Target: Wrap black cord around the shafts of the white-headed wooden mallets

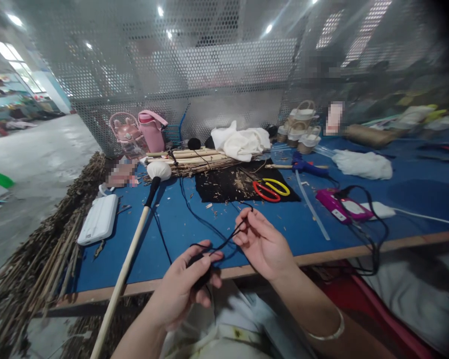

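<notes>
Above the table's front edge, my left hand (187, 279) is closed around a dark bundle of black cord, partly hidden by the fingers. A strand of black cord (224, 243) stretches from it to my right hand (262, 242), which pinches the cord between thumb and fingertips. To the left, a pale wooden stick (130, 259) leans over the table edge, its white cloth-covered round head (159, 171) bound with black below. Loose black cord runs from near this stick toward my left hand. Beyond my right hand lie scissors (266, 191) with one red and one yellow handle.
A white box-shaped device (99, 219) lies left on the blue table. Behind are thin sticks (194, 162), white cloth (243, 141) and a black cloth (224, 187). Right are a blue glue gun (307, 167) and a purple power strip (342, 205). Dried stalks (45, 249) line the left side.
</notes>
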Available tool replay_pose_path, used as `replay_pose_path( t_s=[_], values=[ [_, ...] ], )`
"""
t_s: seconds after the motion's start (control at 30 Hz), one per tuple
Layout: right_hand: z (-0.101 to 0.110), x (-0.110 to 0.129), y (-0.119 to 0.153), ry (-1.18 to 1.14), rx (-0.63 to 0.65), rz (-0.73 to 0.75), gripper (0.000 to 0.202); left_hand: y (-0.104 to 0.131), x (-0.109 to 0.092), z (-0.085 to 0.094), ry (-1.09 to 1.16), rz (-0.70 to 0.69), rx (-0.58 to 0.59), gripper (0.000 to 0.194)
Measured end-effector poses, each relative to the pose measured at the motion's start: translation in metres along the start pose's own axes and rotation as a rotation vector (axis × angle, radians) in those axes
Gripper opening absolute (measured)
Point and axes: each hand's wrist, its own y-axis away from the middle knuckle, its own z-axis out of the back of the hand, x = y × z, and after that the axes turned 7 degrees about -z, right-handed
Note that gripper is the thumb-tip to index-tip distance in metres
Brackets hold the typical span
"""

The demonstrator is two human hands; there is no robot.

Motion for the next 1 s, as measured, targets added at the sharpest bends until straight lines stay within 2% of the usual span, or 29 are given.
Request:
replay_pose_path(
  t_s=[0.07,0.1,0.17,0.23,0.3,0.4,0.5,0.57,0.67,0.73,0.77,0.83,0.87,0.9,0.93,1.0],
  values=[
    [0.001,-0.001,0.000,0.067,-0.012,0.034,0.013,0.008,-0.003,0.005,-0.150,0.029,0.048,0.053],
    [0.002,-0.003,0.000,0.114,-0.027,0.067,0.013,0.013,-0.004,0.008,-0.231,0.021,0.055,0.051],
    [0.005,-0.006,0.000,0.223,-0.066,0.182,0.013,0.020,-0.007,0.012,-0.363,-0.049,0.020,0.035],
    [0.008,-0.007,0.000,0.304,-0.093,0.301,0.011,0.025,-0.010,0.014,-0.415,-0.158,-0.063,0.020],
    [0.009,-0.007,0.000,0.305,-0.078,0.348,0.010,0.026,-0.011,0.014,-0.362,-0.259,-0.150,0.017],
    [0.004,-0.001,0.004,0.232,-0.043,0.307,0.009,0.025,-0.013,0.012,-0.134,-0.388,-0.229,0.018],
    [-0.003,0.007,0.012,0.206,-0.020,0.330,0.008,0.027,-0.016,0.013,0.060,-0.531,-0.242,0.018],
    [-0.003,0.013,0.017,0.220,0.046,0.352,0.009,0.032,-0.020,0.014,0.109,-0.627,-0.227,0.018],
    [0.013,0.025,0.021,0.312,0.088,0.305,0.016,0.046,-0.026,0.013,0.149,-0.759,-0.248,0.018],
    [0.030,0.036,0.020,0.481,-0.028,0.264,0.015,0.056,-0.028,0.010,0.162,-0.799,-0.298,0.019],
    [0.038,0.042,0.019,0.581,-0.131,0.292,0.016,0.060,-0.028,0.008,0.146,-0.784,-0.323,0.020],
    [0.046,0.050,0.017,0.737,-0.348,0.462,0.032,0.063,-0.026,0.001,0.055,-0.657,-0.310,0.024],
    [0.046,0.051,0.017,0.773,-0.411,0.567,0.041,0.063,-0.023,-0.003,-0.010,-0.560,-0.261,0.027],
    [0.042,0.050,0.018,0.787,-0.416,0.643,0.045,0.061,-0.020,-0.007,-0.085,-0.460,-0.183,0.029],
    [0.035,0.045,0.021,0.793,-0.349,0.667,0.046,0.059,-0.017,-0.012,-0.162,-0.372,-0.076,0.029],
    [0.017,0.030,0.030,0.820,-0.043,0.551,0.046,0.054,-0.014,-0.019,-0.330,-0.299,0.165,0.028]
  ],
)
